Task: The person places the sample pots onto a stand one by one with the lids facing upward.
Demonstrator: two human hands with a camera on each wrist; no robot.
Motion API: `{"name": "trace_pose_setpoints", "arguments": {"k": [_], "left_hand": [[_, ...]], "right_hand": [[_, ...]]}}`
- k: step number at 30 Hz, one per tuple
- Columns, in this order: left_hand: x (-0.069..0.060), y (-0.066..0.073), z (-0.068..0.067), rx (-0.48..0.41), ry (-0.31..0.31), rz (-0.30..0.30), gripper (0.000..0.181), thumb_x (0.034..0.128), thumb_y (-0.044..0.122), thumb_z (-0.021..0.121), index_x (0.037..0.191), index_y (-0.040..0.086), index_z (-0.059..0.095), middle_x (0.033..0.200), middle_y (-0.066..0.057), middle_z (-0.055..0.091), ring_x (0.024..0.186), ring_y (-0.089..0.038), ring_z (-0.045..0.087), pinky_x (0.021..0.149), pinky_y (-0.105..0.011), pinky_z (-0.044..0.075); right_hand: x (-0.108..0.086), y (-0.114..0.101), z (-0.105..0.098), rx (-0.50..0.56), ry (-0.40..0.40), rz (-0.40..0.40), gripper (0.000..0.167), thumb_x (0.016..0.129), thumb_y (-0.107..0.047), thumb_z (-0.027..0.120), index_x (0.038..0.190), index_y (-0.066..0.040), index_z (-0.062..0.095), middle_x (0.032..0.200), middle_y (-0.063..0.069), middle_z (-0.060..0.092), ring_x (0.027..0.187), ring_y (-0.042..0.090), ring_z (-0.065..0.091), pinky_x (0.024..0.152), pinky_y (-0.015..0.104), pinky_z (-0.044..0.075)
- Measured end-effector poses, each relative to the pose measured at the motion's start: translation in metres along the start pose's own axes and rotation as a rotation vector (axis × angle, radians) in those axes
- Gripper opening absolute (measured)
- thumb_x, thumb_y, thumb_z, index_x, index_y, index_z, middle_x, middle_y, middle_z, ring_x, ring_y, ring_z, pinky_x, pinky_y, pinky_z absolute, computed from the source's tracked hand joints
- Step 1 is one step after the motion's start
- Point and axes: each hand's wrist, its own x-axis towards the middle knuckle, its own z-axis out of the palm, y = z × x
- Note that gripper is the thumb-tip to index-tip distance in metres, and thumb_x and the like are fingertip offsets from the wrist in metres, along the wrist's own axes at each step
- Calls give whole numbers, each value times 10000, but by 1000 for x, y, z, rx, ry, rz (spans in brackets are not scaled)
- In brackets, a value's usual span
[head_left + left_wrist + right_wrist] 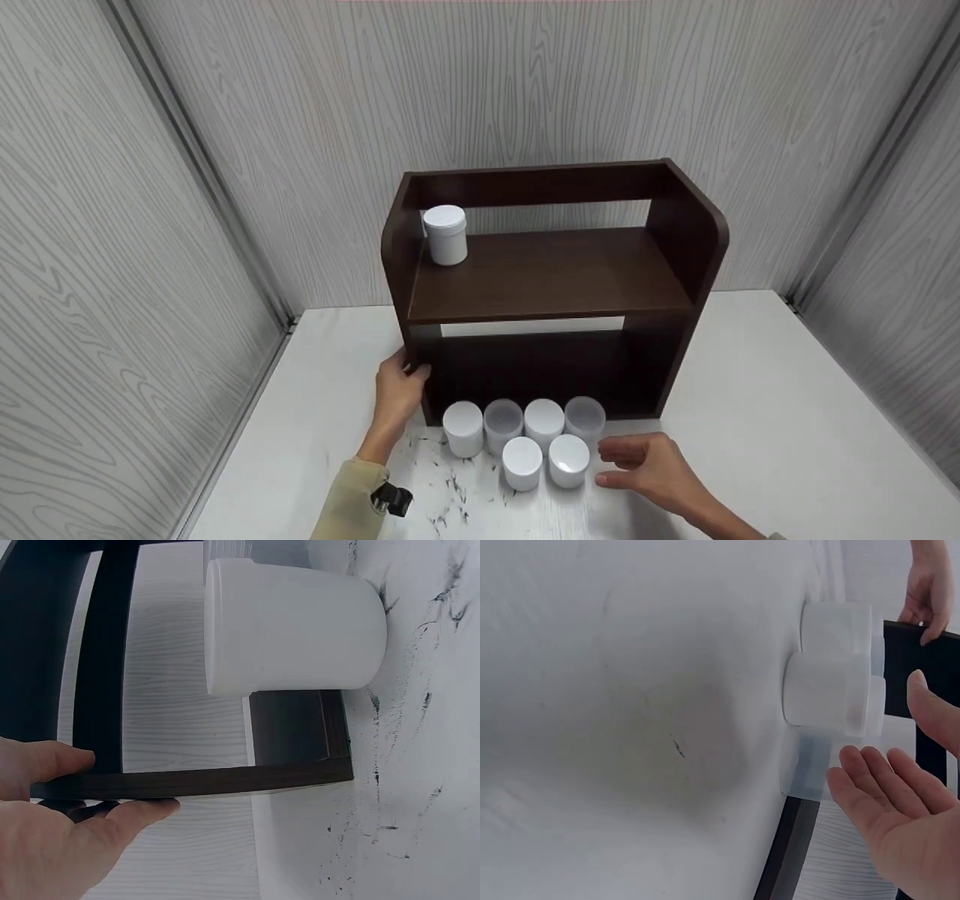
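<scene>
My left hand [399, 390] holds the left side panel of a dark brown two-tier shelf [551, 281], thumb on one face and fingers on the other, as the left wrist view shows. Beside a white lidded jar [568, 459], my right hand [651, 471] is held with fingers extended and thumb apart. A gap separates it from that jar in the head view. Another white jar [522, 463] stands just left of it. Behind them, a row at the shelf's front alternates white jars [463, 427] and translucent, frosted ones [585, 415].
One white lidded jar [448, 235] stands at the left end of the upper board. The white tabletop [757, 420] has dark marks near its front left. Wood-patterned panels [525, 90] enclose the back and both sides.
</scene>
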Motion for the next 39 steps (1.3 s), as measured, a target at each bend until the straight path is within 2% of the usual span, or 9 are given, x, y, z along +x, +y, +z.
{"name": "trace_pose_setpoints", "arguments": {"k": [5,12,20,27,32,39], "left_hand": [[1,0,0,10,8,-2,523,1010,24,573,1492,-144,459,1468,-347,525,1351,-486,535,1070,-515,497],[2,0,1,7,17,-7,527,1001,19,576,1488,-149,462,1461,-346,532,1346,-476,542,1065,-502,503],[3,0,1,2,13,-16,537,1002,27,577,1493,-149,453,1473,-349,520,1352,-477,536,1068,-502,501],[2,-1,-1,1,-18,8,551,1016,28,564,1506,-170,410,1485,-370,490,1373,-506,501,1085,-537,476],[2,-2,-2,-1,-2,-4,539,1014,19,569,1504,-156,431,1481,-355,506,1374,-488,508,1081,-524,484],[1,0,0,0,8,-13,535,1007,19,576,1499,-147,447,1469,-344,526,1363,-472,526,1079,-518,488]], "right_hand": [[4,3,6,-37,-21,-25,489,788,-121,933,1178,103,742,1141,211,760,1056,360,742,911,386,599],[10,6,15,-99,-1,-50,486,738,-149,964,1160,16,789,1147,142,773,1066,375,737,906,434,602],[11,7,20,-104,9,-66,502,730,-152,971,1162,25,786,1165,173,762,1036,404,739,899,435,603],[12,6,23,-131,6,-69,526,744,-186,967,1194,11,778,1145,125,777,1029,335,756,901,439,602],[16,6,27,-138,11,-92,532,750,-212,968,1208,-15,783,1118,75,789,990,243,769,877,437,612],[17,7,32,-144,38,-93,533,732,-226,977,1197,-40,794,1092,59,796,961,211,772,849,428,619]]}}
